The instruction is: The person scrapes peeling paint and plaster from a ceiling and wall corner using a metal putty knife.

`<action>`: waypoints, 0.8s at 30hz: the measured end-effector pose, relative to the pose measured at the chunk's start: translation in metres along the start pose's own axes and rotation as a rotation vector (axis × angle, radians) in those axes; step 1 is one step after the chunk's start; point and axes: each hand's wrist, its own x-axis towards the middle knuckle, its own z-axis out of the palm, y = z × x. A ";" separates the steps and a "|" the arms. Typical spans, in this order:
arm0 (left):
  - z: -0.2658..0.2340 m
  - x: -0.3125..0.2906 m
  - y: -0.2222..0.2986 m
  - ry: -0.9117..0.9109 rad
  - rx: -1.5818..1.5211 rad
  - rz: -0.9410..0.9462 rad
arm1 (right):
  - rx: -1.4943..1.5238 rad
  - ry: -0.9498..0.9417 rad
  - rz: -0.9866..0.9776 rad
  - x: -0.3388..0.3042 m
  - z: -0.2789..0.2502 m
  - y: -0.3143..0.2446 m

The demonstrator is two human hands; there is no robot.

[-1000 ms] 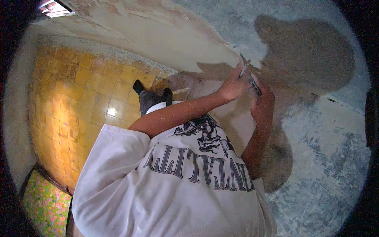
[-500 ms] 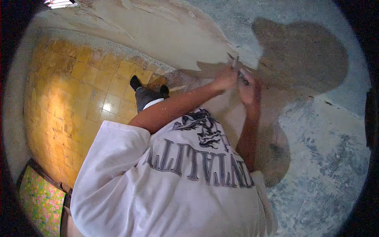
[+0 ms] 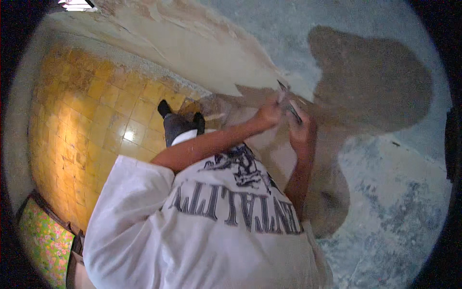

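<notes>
In front of my chest, close to the wall (image 3: 226, 43), my two hands work near each other. My left hand (image 3: 270, 114) has its fingers closed, and a thin, dark-tipped tool (image 3: 282, 86) like a narrow blade sticks out past them. My right hand (image 3: 303, 131) is closed round a slim dark blade-like tool (image 3: 294, 114) that slants between the hands. The two tools lie close together; blur hides whether they touch. Their exact kind is too small to make out.
The wall has pale patches beside mottled blue-grey paint (image 3: 385, 192), and my shadow (image 3: 375, 82) falls across it. Yellow tiles (image 3: 96, 115) cover the floor around my dark-covered feet (image 3: 164, 108). A flowered green cloth surface (image 3: 45, 241) stands at the lower left.
Both hands have come slightly nearer to my body, with the tools still in them. The right hand's tool now shows more of its length. The view has shifted a little.
</notes>
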 end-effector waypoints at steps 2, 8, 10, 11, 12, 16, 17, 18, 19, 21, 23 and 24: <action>-0.006 0.006 0.043 -0.216 0.087 -0.085 | -0.040 0.064 -0.050 -0.019 -0.016 0.005; 0.011 -0.004 0.034 -0.251 -0.025 -0.215 | 0.085 0.009 0.195 -0.017 -0.023 0.010; 0.004 -0.010 0.034 -0.255 0.045 -0.362 | -0.051 -0.097 0.283 -0.014 -0.011 -0.002; -0.001 -0.008 0.024 -0.246 0.045 -0.244 | -0.052 -0.100 0.266 -0.012 -0.014 -0.011; -0.004 -0.005 0.015 -0.236 0.046 -0.127 | 0.020 -0.074 0.270 -0.015 -0.021 -0.021; 0.001 -0.009 0.043 -0.224 0.090 -0.056 | 0.196 0.084 0.189 -0.026 -0.024 -0.012; -0.003 -0.008 0.049 -0.285 0.097 -0.075 | 0.194 0.081 0.186 -0.027 -0.023 -0.011; -0.006 -0.007 0.054 -0.346 0.103 -0.094 | 0.183 0.084 0.232 -0.032 -0.021 -0.010; -0.009 -0.005 0.058 -0.336 0.103 -0.093 | 0.174 0.085 0.274 -0.034 -0.017 -0.011; -0.012 -0.004 0.063 -0.429 0.161 -0.232 | 0.241 0.101 0.263 -0.035 -0.010 -0.005; -0.004 -0.007 0.054 -0.365 0.134 -0.245 | 0.302 0.129 0.270 -0.038 -0.002 0.001; 0.000 -0.010 0.048 -0.300 0.110 -0.258 | 0.382 0.136 0.336 -0.039 0.002 0.003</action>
